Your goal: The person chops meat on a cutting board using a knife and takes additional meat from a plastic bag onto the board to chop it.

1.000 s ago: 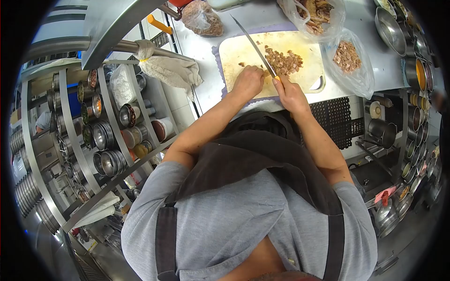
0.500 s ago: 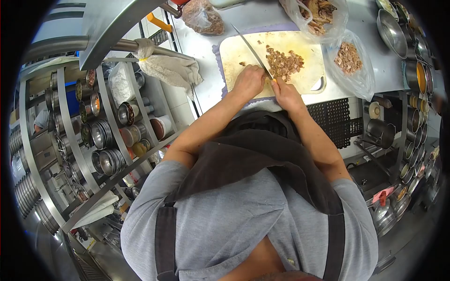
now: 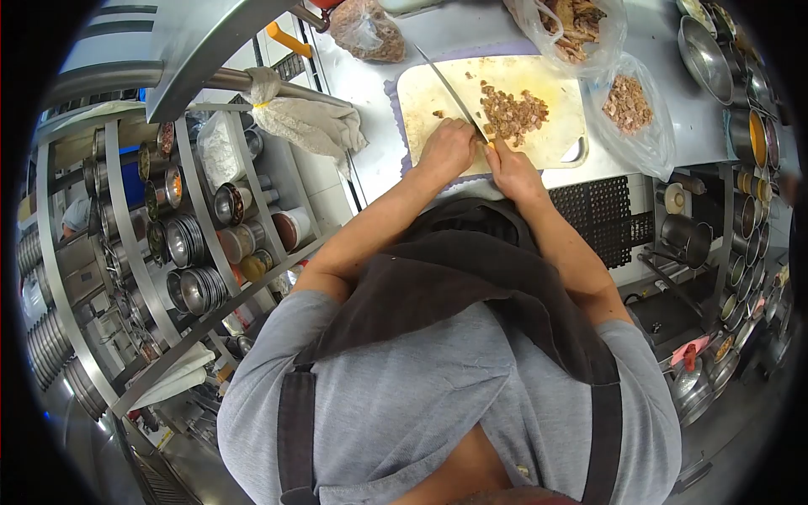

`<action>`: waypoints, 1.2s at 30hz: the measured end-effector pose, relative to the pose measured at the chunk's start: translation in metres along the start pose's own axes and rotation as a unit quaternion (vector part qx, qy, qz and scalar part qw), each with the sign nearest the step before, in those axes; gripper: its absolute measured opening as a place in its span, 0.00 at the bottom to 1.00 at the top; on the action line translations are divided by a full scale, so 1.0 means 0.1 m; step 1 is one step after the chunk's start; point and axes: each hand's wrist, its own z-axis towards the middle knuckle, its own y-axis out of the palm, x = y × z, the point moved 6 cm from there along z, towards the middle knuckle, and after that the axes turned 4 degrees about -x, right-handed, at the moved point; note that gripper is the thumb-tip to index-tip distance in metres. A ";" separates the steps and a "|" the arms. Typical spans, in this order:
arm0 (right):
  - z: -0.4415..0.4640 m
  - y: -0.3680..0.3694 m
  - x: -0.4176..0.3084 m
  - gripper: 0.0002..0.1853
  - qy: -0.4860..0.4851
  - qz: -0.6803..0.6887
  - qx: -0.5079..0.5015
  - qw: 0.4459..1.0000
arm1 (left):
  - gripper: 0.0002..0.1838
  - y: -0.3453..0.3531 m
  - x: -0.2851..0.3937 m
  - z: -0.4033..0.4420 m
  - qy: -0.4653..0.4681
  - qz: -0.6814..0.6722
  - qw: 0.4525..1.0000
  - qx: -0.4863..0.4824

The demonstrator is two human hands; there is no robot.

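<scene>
"Yellow-handled knife [image 3: 454, 96]?"
"Drawn bodyward since a second ago, gripped by the right hand [image 3: 515, 172] beside chopped pieces [image 3: 515, 116]."
"Left hand [image 3: 449, 147]?"
"Curled on the cream board [image 3: 551, 153], contents hidden; steel table [image 3: 362, 93] beneath."

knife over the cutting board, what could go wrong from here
The left hand sits close beside the knife that the right hand grips, so a slip might nick its fingers.

The chopped pieces lie loose on the cutting board; a wide sweep could scatter some over the edge.

The board rests on a purple cloth, which might shift under a hard stroke.
</scene>
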 end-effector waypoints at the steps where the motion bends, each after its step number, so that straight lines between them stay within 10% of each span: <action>1: 0.03 0.04 0.04 0.17 0.000 -0.015 -0.008 1.000 | 0.05 -0.01 0.01 0.01 0.000 0.007 1.000 -0.002; 36: -0.80 -0.54 0.53 0.21 0.115 -0.046 0.069 0.990 | 0.13 -0.59 -0.58 0.28 -0.081 0.075 0.991 0.073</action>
